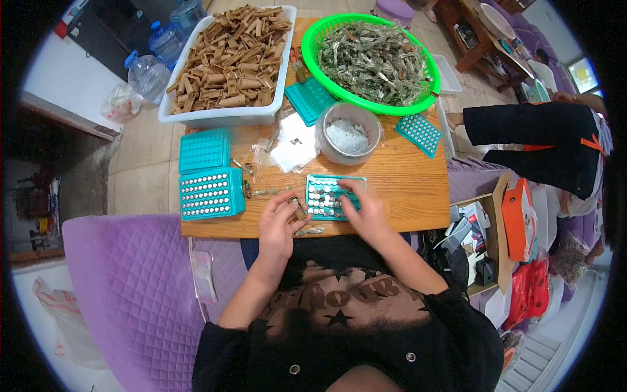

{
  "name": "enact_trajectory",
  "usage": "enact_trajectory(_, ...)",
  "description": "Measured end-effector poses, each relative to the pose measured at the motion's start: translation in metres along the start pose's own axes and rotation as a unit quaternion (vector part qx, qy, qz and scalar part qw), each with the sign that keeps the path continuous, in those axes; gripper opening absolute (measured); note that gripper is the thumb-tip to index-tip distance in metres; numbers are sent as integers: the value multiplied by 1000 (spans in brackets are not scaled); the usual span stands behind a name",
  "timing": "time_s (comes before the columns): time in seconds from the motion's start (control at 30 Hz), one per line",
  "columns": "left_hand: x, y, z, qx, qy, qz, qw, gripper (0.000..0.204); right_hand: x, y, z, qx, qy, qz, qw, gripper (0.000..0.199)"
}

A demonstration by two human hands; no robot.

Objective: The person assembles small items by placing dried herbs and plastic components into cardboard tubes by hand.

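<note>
My left hand (pixel 277 221) is closed around a small brownish piece (pixel 300 208), its fingertips near the table's front edge. The piece is partly hidden by the fingers, so its exact kind is unclear. My right hand (pixel 369 212) reaches over a teal tray (pixel 309 178) that holds silver round caps (pixel 319 196) in rows. Its thumb and forefinger are apart above the caps, and part of the tray is hidden under them. A small clear, shiny strip (pixel 309 230) lies just below the left hand. Loose metallic parts (pixel 264 191) lie left of the tray.
Left stand a teal block with silver caps (pixel 210 194) and another teal tray (pixel 204 150). Behind are a tub of white powder (pixel 348 136), a white bin of brown pieces (pixel 225 116) and a green basket (pixel 366 106). A person (pixel 535 134) is at right.
</note>
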State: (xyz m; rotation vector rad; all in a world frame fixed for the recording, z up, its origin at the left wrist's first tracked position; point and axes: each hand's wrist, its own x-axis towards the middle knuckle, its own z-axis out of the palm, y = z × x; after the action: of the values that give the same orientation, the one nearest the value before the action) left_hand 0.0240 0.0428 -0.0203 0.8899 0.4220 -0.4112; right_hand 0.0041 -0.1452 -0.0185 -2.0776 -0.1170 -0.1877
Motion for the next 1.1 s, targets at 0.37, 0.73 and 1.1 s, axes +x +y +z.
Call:
enact_trajectory(0.37, 0, 1, 4, 5, -39, -24, 999, 31, 14, 21, -5, -214, -52, -81, 972, 15)
enact_trajectory(0.73, -4, 0, 15, 54, -42, -9, 998, 27, 16, -34, 6, 36, 2, -14, 999, 13)
enact_trajectory(1.1, -14, -9, 22, 129, -67, 57, 988, 39, 17, -30, 8, -12, 5, -143, 990, 14)
